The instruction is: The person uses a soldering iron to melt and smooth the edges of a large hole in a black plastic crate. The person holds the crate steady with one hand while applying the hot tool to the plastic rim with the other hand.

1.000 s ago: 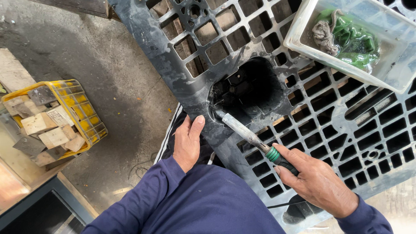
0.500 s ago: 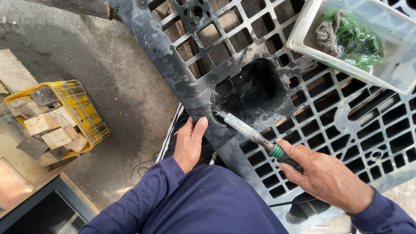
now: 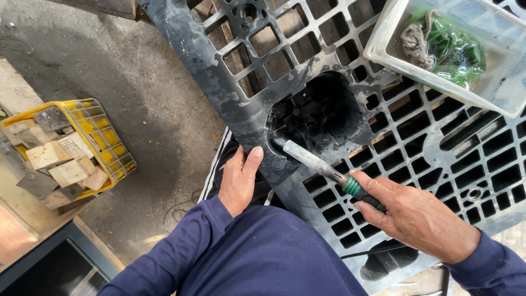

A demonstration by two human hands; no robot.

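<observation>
The right hand (image 3: 416, 219) clamps its fingers on the soldering iron (image 3: 323, 170), tip touching the rim of the hole in the black plastic pallet (image 3: 230, 93), while the left hand (image 3: 238, 181) lies flat, fingers together, bracing the pallet's edge; the rim appears partly melted, work unfinished.

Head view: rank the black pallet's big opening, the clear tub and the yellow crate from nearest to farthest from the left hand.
1. Big opening in the black pallet, just up and right of the left hand.
2. Yellow crate of wood blocks, out to the left on the floor.
3. Clear tub, far upper right, on the pallet.
</observation>
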